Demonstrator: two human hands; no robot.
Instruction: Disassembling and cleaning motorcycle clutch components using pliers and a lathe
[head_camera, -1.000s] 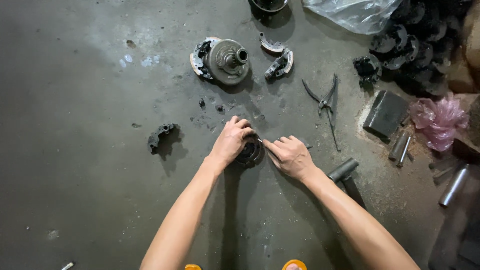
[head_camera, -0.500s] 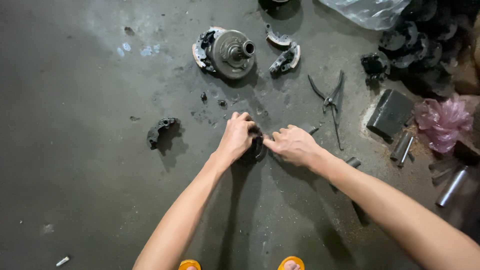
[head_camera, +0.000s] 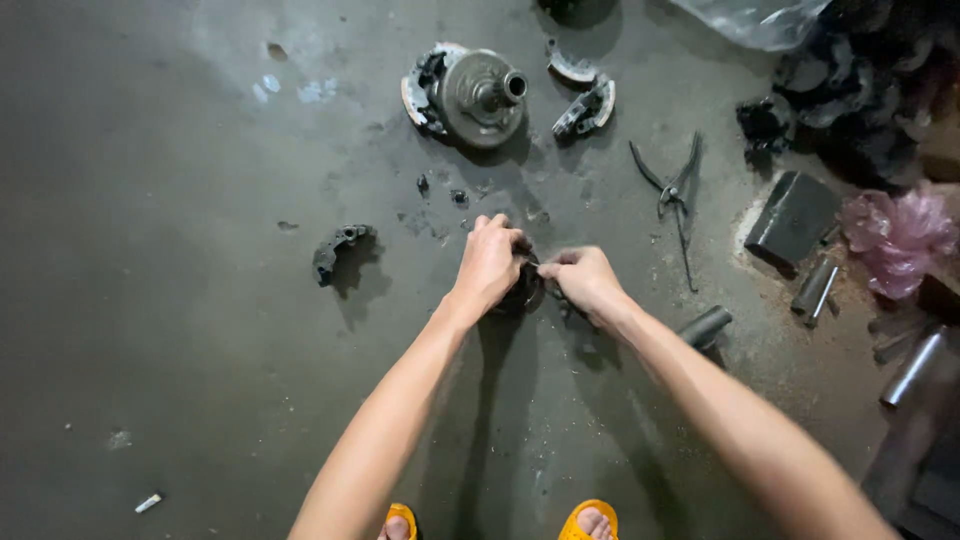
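On the grey concrete floor (head_camera: 180, 380) lies a small dark round metal part (head_camera: 526, 290), mostly hidden between my hands. My left hand (head_camera: 490, 262) grips its left side with the fingers curled over it. From the right, my right hand (head_camera: 585, 280) closes its fingertips on the part's edge. Both forearms reach forward from the bottom of the view.
A round clutch-like assembly (head_camera: 470, 95) and two curved shoe pieces (head_camera: 585, 105) lie farther ahead. A third curved piece (head_camera: 335, 250) sits to the left, pliers (head_camera: 672, 190) to the right. Dark block (head_camera: 793, 215), metal cylinders (head_camera: 815, 290), pink bag (head_camera: 895, 235) at right. My yellow sandals (head_camera: 590, 520) below.
Both hands have closed tighter around the small round part, the right fingers curling from flat to pinching. The view has shifted slightly forward.
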